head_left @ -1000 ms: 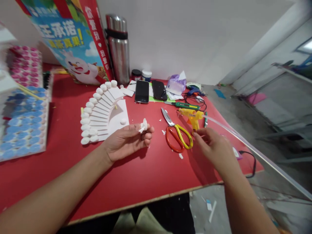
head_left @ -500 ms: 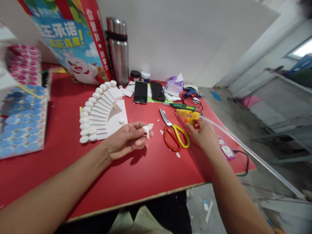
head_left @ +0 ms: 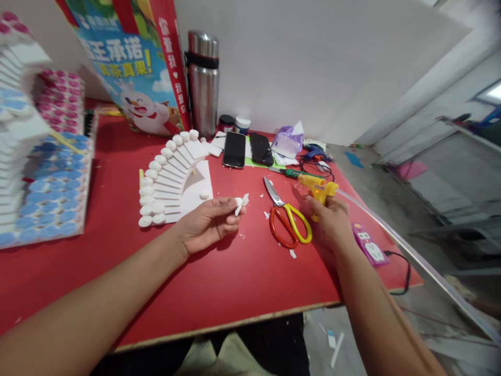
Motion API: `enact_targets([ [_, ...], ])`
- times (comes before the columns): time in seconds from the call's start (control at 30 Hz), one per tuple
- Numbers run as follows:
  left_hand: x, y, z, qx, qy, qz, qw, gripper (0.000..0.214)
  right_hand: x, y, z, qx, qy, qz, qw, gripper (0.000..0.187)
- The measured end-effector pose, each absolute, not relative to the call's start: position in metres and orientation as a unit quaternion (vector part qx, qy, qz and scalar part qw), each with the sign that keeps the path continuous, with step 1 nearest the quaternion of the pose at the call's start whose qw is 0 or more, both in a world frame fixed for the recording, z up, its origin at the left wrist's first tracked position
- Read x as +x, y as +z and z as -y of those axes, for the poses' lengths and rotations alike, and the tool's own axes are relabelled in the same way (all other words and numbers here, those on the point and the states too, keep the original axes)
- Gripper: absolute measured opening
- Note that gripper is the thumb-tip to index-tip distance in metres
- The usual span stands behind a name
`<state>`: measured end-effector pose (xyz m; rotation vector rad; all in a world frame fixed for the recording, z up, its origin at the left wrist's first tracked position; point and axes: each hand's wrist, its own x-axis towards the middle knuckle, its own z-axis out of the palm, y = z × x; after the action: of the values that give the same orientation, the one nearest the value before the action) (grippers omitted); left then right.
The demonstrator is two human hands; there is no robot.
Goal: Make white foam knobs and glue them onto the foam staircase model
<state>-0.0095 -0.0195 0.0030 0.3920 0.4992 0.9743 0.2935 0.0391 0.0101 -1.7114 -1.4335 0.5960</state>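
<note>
My left hand hovers palm-up over the red table, with thumb and fingers pinched on a small white foam piece. My right hand is wrapped round the handle of a yellow glue gun, whose nozzle points left and which trails a clear glue stick to the right. Between the two hands lie red-and-yellow scissors. Left of my left hand stands a white foam staircase model with round white caps along its curved edge.
At the back are a steel flask, a colourful bag, two phones, small jars and a tissue pack. A blue and pink capped foam model fills the left. A black cable hangs over the table's right edge. White scraps dot the table.
My right hand moved away from me and closed round the glue gun's handle. My left hand turned the white piece between its fingertips. The view shifted slightly.
</note>
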Motion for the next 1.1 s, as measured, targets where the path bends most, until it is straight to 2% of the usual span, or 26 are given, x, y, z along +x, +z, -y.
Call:
enact_targets([
  [0.23, -0.007, 0.001, 0.019, 0.252, 0.501, -0.306, 0.769, 0.016, 0.268, 0.049, -0.002, -0.579, 0.427, 0.487, 0.495, 0.029],
  [0.4, -0.004, 0.0, 0.019, 0.303, 0.53, -0.357, 0.707, 0.025, 0.254, 0.054, 0.03, -0.508, 0.505, 0.521, 0.465, 0.027],
  [0.6, -0.002, 0.001, 0.023, 0.343, 0.513, -0.39, 0.683, 0.032, 0.243, 0.048, 0.05, -0.551, 0.453, 0.621, 0.324, 0.042],
  [0.7, -0.001, 0.002, 0.024, 0.357, 0.505, -0.39, 0.682, 0.034, 0.239, 0.048, 0.051, -0.553, 0.415, 0.662, 0.288, 0.04],
  [1.1, 0.0, 0.004, 0.023, 0.368, 0.502, -0.381, 0.684, 0.033, 0.233, 0.044, 0.05, -0.54, 0.365, 0.709, 0.27, 0.032],
])
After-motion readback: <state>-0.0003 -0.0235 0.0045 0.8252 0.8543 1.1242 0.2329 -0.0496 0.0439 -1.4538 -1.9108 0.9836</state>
